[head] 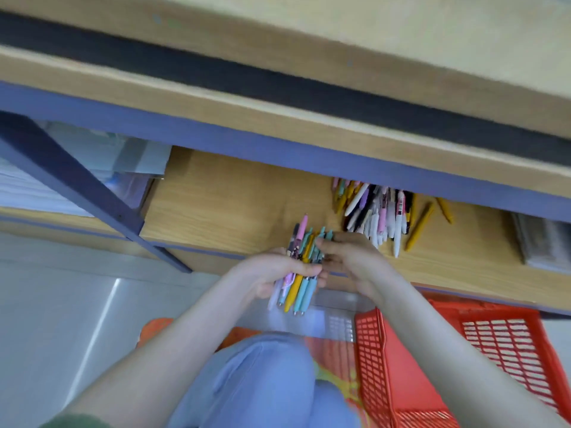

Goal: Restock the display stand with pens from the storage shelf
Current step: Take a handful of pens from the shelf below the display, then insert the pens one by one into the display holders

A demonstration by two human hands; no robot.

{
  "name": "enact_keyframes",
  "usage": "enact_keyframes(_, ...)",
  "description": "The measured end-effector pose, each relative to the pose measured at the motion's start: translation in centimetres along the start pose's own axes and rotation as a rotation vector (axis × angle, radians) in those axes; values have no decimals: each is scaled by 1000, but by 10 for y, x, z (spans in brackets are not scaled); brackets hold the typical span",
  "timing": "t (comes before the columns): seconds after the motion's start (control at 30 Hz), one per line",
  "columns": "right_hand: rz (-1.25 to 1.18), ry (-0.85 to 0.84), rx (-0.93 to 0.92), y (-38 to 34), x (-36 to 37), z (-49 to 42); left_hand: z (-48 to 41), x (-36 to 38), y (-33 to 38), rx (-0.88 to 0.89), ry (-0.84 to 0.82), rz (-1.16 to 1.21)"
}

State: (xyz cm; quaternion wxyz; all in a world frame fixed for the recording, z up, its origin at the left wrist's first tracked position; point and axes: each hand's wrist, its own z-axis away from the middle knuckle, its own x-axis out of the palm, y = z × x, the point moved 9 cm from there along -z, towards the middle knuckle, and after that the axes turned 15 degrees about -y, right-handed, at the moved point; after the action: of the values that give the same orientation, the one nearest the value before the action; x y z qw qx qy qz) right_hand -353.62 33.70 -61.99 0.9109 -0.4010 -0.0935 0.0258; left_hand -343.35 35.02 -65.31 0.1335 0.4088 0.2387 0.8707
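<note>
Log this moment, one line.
left hand: grips pen bundle | right hand: pinches pen bundle top | pen pile: on shelf | red basket: below shelf

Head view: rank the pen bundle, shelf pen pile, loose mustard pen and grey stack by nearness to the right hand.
1. Pen bundle, at the right hand's fingers.
2. Shelf pen pile, just behind it.
3. Loose mustard pen, right of the pile.
4. Grey stack, shelf's far right.
</note>
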Motion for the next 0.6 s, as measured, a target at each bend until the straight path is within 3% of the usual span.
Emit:
enact_keyframes(0.13, 13, -130, 72, -10, 18, 52, 48, 43, -2, -72, -9, -3)
enact_keyframes(0.23, 79, -272, 70, -36, 41, 102, 93, 76, 7, -28, 6, -7)
enact_keyframes(0.37, 249, -304, 69, -71, 66, 174, 159, 135, 12, -3, -23, -48)
enact_keyframes(0.6, 239, -351, -84, -192, 100, 303, 273, 245, 92, 128, -15, -175)
